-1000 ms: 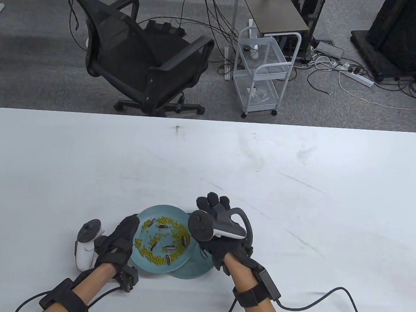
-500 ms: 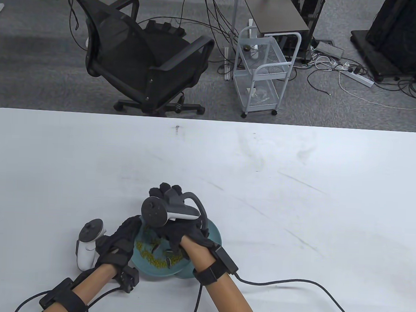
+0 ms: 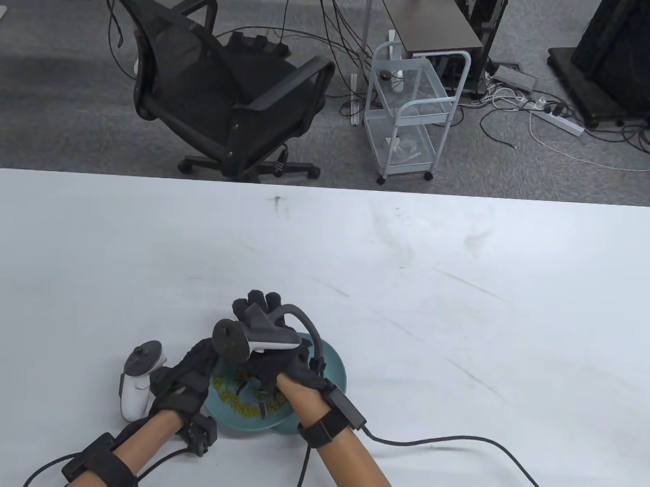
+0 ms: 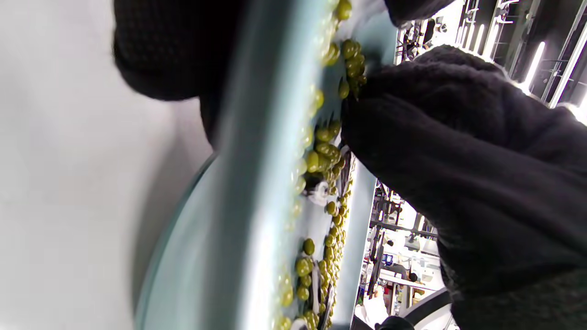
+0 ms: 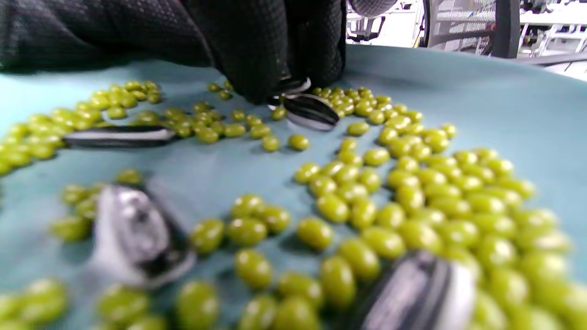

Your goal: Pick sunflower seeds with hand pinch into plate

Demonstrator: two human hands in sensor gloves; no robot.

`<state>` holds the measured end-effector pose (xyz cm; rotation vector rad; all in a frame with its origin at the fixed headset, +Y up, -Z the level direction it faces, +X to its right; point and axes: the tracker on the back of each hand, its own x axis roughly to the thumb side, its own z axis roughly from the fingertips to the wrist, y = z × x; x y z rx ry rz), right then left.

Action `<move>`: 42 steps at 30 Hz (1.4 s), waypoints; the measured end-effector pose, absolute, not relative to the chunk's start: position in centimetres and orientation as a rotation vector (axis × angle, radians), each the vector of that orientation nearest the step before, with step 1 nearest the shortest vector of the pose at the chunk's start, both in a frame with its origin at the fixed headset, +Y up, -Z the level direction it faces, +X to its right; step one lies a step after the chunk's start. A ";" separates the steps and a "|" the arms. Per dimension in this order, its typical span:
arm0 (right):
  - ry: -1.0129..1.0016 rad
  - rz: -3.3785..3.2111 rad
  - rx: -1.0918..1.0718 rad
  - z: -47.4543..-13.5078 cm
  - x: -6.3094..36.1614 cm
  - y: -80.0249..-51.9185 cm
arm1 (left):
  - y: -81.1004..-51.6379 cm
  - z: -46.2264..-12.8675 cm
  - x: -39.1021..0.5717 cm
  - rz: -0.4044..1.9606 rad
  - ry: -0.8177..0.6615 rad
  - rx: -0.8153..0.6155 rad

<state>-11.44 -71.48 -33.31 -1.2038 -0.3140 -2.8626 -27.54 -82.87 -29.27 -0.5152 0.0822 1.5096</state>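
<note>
A teal plate (image 3: 223, 419) holds many green beans (image 5: 412, 183) and several striped sunflower seeds (image 5: 312, 112). A second teal plate (image 3: 336, 364) lies partly under it on the right. My right hand (image 3: 253, 367) is over the bean plate, fingers down among the beans. In the right wrist view its fingertips (image 5: 257, 78) pinch one striped seed (image 5: 292, 85) that still lies on the plate. My left hand (image 3: 187, 372) grips the bean plate's left rim (image 4: 257, 151), with a finger (image 4: 160, 50) behind the rim. The right hand (image 4: 458, 160) fills the right of that view.
A white tracker (image 3: 135, 380) sits on my left hand. A black cable (image 3: 456, 441) runs from my right wrist across the white table (image 3: 464, 294). A black office chair (image 3: 213, 85) and a white wire cart (image 3: 408, 112) stand beyond the far edge.
My right hand moved left from over the second plate to over the bean plate and lowered its fingers onto a seed. My left hand stayed on the rim.
</note>
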 end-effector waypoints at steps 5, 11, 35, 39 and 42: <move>-0.324 -2.852 -1.227 -33.2 -11.6 -71.7 | -82.9 -29.2 -27.3 1.498 0.079 -0.516; -0.336 -2.847 -1.237 -33.3 -11.6 -71.8 | -82.8 -29.1 -27.2 1.491 0.073 -0.519; -0.283 -2.845 -1.186 -32.7 -11.7 -71.9 | -82.7 -29.0 -27.0 1.478 0.054 -0.511; -0.231 -2.837 -1.169 -32.3 -11.9 -71.8 | -82.7 -29.0 -27.0 1.485 0.053 -0.507; -0.205 -2.831 -1.149 -32.2 -12.0 -71.9 | -82.7 -29.0 -27.1 1.492 0.055 -0.513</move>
